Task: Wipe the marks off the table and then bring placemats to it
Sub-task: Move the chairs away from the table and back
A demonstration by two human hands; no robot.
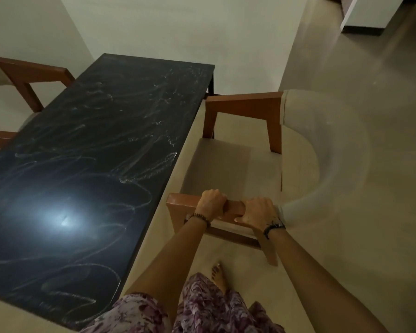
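Note:
A long black table (65, 140) runs from the lower left toward the far wall. White chalky smears (139, 164) cover most of its top. To its right stands an armchair (226, 164) with wooden arms and a beige seat and curved back. My left hand (211, 204) and my right hand (257, 211) both grip the chair's near wooden armrest (234, 207), side by side. No cloth or placemats are in view.
A second wooden armchair (31, 78) stands on the table's far left side. A light wall lies behind the table. Open floor (370, 92) stretches to the right, with a white unit on a dark base (368, 25) at the top right. My bare foot (219, 275) stands near the chair.

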